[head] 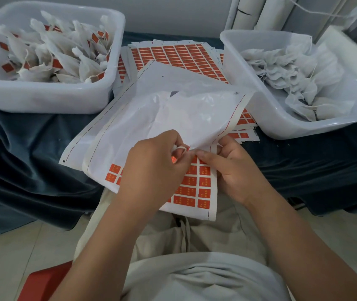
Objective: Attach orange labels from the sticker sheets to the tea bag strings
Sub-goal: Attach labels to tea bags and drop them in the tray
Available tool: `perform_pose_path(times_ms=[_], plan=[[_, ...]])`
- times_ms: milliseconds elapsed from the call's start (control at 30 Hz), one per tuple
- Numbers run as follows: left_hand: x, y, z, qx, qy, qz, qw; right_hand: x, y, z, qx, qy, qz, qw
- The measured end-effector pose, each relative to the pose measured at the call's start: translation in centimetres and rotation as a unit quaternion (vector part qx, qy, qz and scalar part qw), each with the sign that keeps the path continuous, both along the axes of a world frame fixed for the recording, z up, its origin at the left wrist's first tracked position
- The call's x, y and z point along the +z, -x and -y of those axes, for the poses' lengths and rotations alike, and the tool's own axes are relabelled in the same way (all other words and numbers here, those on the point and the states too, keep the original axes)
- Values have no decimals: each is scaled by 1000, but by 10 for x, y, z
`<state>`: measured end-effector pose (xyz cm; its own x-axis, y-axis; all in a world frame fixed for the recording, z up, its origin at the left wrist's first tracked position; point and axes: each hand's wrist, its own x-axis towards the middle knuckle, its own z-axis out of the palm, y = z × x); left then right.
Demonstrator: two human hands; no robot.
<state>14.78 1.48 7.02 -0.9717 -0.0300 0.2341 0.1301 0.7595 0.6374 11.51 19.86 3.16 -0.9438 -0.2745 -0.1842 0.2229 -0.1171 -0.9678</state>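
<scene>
A mostly used sticker sheet (192, 192) with rows of orange labels lies at the table's near edge over my lap. A white tea bag (195, 114) rests on its upper part. My left hand (153, 170) pinches the tea bag's string and a small orange label (174, 159) at its fingertips. My right hand (234, 168) meets it fingertip to fingertip, pinching the same string just above the labels. The string itself is mostly hidden between the fingers.
A white bin (42, 96) at the left holds several tea bags with orange labels. A white bin (266, 118) at the right holds unlabelled tea bags. Full sticker sheets (173, 55) are stacked between them on the dark cloth (21, 148). A red stool (42, 283) shows below.
</scene>
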Motion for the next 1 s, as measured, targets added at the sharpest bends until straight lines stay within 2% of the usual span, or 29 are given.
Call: perform_pose_path(times_ms=[333, 433, 533, 667, 800, 900, 967, 1000], plan=[[-6, 2, 3, -62, 57, -116, 990, 6, -4, 2, -6, -82, -55, 995], [-10, 6, 10, -76, 23, -112, 991, 6, -2, -1, 2, -85, -45, 995], [-14, 9, 14, -52, -45, -54, 996, 4, -1, -2, -2, -84, -35, 996], [-16, 11, 11, -16, -75, -57, 995, -3, 0, -1, 8, -50, -12, 999], [-21, 15, 12, 112, -136, -46, 983, -3, 7, -9, -3, 12, 18, 1000], [-21, 17, 16, 170, -202, -67, 962, 0, 14, -16, -55, -85, 11, 995], [-17, 16, 17, 171, -252, -74, 950, 5, 14, -17, -122, -202, -22, 972], [-15, 14, 16, 161, -278, -65, 945, 7, 12, -16, -161, -260, -72, 949]])
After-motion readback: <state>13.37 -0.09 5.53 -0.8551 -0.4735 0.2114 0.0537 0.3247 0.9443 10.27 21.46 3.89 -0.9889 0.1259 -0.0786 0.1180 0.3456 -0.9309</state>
